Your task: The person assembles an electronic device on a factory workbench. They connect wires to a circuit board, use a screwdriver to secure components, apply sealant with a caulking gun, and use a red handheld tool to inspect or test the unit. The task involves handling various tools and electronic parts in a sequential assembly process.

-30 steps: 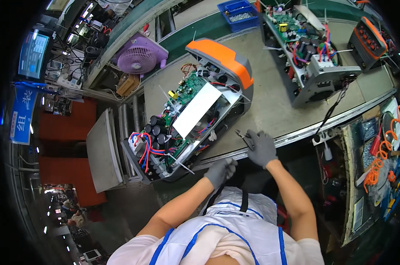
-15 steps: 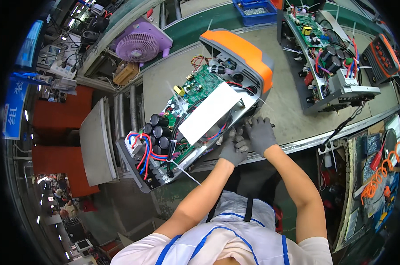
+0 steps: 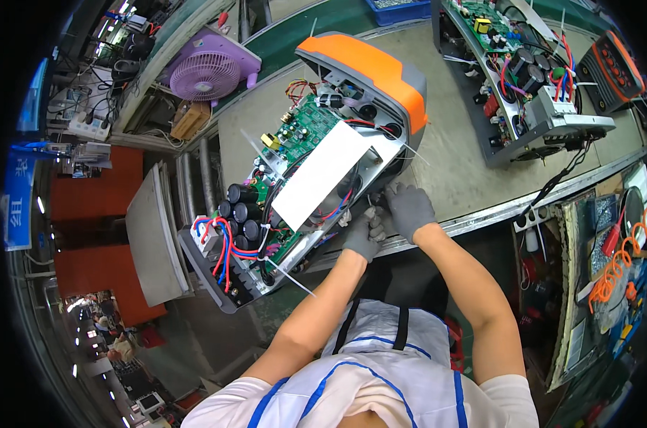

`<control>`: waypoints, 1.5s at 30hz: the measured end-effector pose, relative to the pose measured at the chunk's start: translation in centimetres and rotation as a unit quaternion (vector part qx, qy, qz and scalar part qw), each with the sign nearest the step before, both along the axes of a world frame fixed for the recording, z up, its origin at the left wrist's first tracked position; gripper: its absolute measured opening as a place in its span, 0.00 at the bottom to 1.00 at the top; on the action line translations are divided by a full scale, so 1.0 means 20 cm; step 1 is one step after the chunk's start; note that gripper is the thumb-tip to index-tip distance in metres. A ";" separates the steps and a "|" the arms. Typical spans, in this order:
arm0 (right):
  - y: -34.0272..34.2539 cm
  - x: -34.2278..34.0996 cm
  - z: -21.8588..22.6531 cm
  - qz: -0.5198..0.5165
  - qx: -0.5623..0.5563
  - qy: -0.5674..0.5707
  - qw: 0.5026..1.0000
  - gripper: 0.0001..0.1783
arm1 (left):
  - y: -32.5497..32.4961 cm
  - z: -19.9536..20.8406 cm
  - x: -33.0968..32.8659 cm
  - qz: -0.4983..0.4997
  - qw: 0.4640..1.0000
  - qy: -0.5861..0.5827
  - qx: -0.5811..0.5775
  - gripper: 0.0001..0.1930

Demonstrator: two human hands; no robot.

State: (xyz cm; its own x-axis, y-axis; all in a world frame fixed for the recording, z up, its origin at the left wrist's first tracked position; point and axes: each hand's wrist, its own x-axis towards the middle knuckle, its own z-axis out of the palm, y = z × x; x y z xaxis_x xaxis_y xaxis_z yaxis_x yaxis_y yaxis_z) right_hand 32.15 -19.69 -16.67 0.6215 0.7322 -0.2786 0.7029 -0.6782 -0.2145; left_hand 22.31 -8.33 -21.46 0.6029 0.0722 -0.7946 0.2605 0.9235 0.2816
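An opened electrical unit with an orange and grey end cover (image 3: pixel 370 60) lies slantwise on the bench. Inside it are a green circuit board (image 3: pixel 305 132), black capacitors (image 3: pixel 243 212), red and blue wires (image 3: pixel 229 246) and a white sheet (image 3: pixel 323 175) across the middle. My left hand (image 3: pixel 365 234), in a grey glove, is closed beside the unit's near edge, its fingers curled inward. Just right of it my right hand (image 3: pixel 411 210), also gloved, has its fingers bent together at the unit's lower side below the cover. Whatever either hand grips is hidden or too small to name.
A second opened unit (image 3: pixel 523 93) stands at the right, with a grey and orange panel (image 3: pixel 612 71) behind it. A purple fan (image 3: pixel 205 75) is at the left and a blue bin (image 3: pixel 402 11) at the back. Below right hangs a coiled orange hose (image 3: pixel 612 274).
The whole view has shifted, so the unit and bench sit a little farther left and up. My right fingers look more drawn together; both hands stay at the same edge.
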 end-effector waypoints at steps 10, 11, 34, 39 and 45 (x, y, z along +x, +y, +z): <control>-0.15 -0.10 -0.08 -0.069 0.102 0.029 0.992 0.28 | -0.01 -0.02 -0.16 -0.153 0.961 0.020 0.229 0.08; -0.17 -0.10 -0.07 -0.082 0.110 0.040 0.990 0.28 | -0.04 0.01 -0.18 -0.177 0.937 0.035 0.299 0.08; -0.57 -0.29 -0.10 -0.273 0.281 0.152 0.907 0.35 | -0.11 -0.14 -0.12 -0.195 0.846 0.064 0.492 0.16; -0.52 -0.17 -0.11 -0.239 0.305 0.135 0.912 0.39 | -0.23 0.17 -0.26 -0.528 0.546 0.003 0.650 0.26; -0.25 -0.06 -0.13 -0.245 0.306 0.121 0.912 0.35 | -0.34 0.56 -0.05 -0.429 0.440 -0.149 0.775 0.22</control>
State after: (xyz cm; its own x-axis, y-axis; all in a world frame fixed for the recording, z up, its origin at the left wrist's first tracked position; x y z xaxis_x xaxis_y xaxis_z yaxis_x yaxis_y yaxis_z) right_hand 30.99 -24.73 -19.31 0.8900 0.4481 -0.0841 0.2296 -0.5999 -0.7664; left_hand 21.31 -15.21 -10.36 0.9971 0.0326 -0.0683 0.0644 -0.8399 0.5390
